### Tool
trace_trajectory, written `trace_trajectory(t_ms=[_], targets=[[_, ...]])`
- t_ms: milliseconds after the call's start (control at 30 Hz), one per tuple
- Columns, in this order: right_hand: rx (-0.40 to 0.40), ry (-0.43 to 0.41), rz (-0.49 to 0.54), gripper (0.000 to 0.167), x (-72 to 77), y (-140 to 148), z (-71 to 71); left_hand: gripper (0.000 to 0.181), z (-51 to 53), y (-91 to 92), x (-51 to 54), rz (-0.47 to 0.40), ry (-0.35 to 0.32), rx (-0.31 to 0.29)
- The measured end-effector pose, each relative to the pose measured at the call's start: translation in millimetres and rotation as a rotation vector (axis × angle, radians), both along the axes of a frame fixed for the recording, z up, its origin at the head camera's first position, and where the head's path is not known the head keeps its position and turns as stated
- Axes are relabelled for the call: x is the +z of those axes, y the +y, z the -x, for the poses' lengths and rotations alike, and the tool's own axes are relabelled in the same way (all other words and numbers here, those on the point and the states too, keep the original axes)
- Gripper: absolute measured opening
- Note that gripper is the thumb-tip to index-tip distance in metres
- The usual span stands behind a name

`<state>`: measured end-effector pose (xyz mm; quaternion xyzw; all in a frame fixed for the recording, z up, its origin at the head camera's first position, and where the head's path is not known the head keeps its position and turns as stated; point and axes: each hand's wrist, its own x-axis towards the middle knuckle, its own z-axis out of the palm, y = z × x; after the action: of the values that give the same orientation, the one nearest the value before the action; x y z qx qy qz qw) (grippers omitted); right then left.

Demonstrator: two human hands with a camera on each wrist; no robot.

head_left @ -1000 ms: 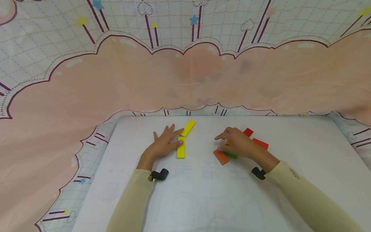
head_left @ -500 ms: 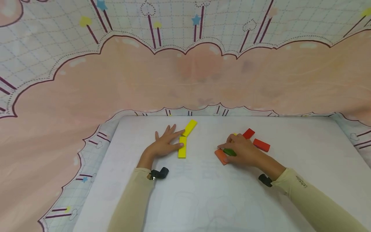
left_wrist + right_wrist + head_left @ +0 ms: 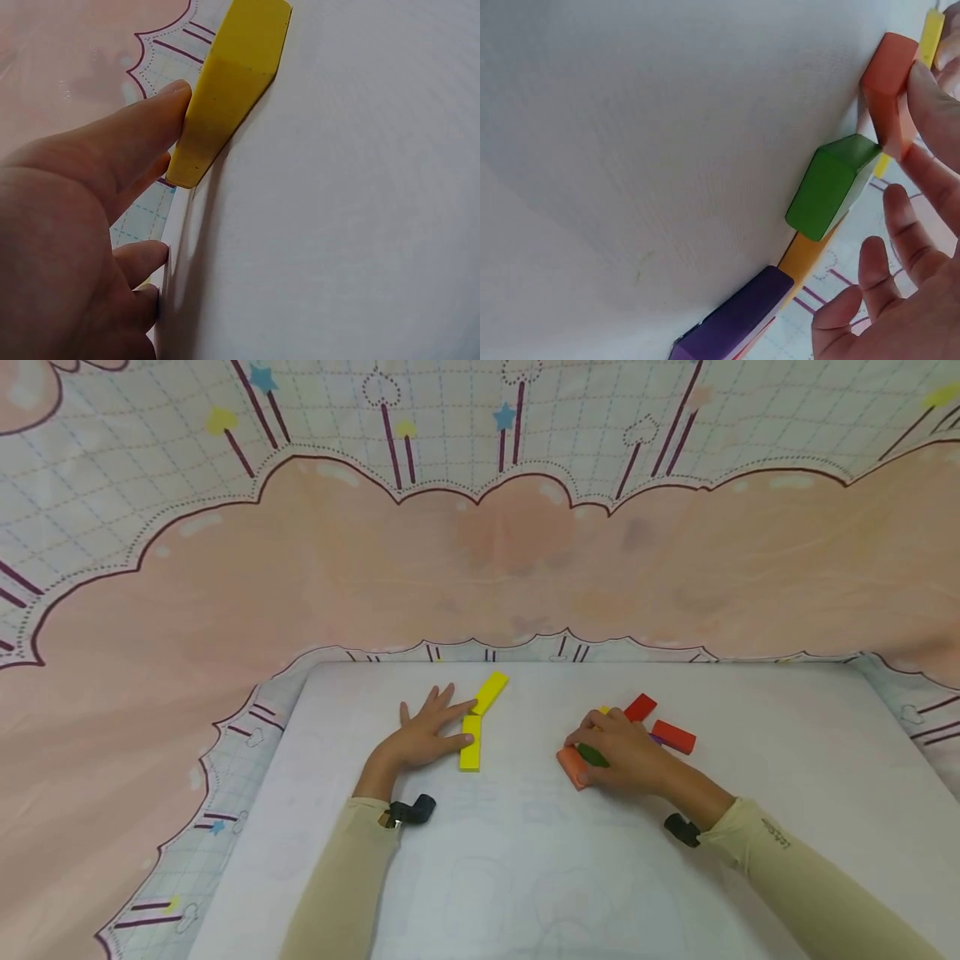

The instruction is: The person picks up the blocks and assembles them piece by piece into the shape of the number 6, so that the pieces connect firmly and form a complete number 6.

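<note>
Thumb and index finger of the right hand (image 3: 626, 753) pinch an orange block (image 3: 572, 768), one at each end, at the near left of a loose group of coloured blocks; in the right wrist view the remaining fingers lie apart from it, loosely bent. The fingers of the left hand (image 3: 422, 735) are spread: the thumb touches the side of the near yellow block (image 3: 469, 756), and the index fingertip reaches the place where this block meets the far yellow block (image 3: 492, 691). The two yellow blocks lie end to end, the far one angled away to the right.

Just beside the orange block, beneath the arch of the right hand, lies a green block (image 3: 825, 187). Next along are an amber block (image 3: 802, 259), partly hidden, and a purple block (image 3: 735, 315). Beyond the right hand lie two red blocks, the far red block (image 3: 641, 707) and the right-hand red block (image 3: 674, 737), at differing angles.

All the blocks rest on a white bench (image 3: 510, 868). Beige sleeves (image 3: 810, 868) cover both forearms, and a small black device (image 3: 682, 829) sits at each wrist. Behind the bench hangs a peach cloth (image 3: 360, 568) with scalloped, grid-patterned borders.
</note>
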<state>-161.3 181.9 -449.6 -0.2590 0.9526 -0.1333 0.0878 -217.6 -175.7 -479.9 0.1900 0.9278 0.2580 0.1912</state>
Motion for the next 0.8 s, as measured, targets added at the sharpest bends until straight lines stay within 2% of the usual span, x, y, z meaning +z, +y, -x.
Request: trace_trajectory(t_ms=[133, 467, 633, 800], targets=[[-0.025, -0.031, 0.055, 0.052, 2.0, -2.1, -2.2, 0.069, -0.5, 0.0, 0.4, 0.000, 0.000, -0.001], [-0.089, -0.177, 0.195, 0.043, 5.8, -15.4, -12.0, 0.069, -0.4, 0.3, -0.6, 0.003, 0.011, -0.006], [-0.086, -0.189, 0.241, 0.038, 5.5, -20.8, -16.2, 0.069, -0.6, 0.6, 0.1, -0.003, 0.005, -0.004], [-0.129, -0.198, 0.314, 0.031, 2.0, -26.9, -16.7, 0.069, -0.6, 0.4, 1.1, -0.003, 0.009, -0.006]])
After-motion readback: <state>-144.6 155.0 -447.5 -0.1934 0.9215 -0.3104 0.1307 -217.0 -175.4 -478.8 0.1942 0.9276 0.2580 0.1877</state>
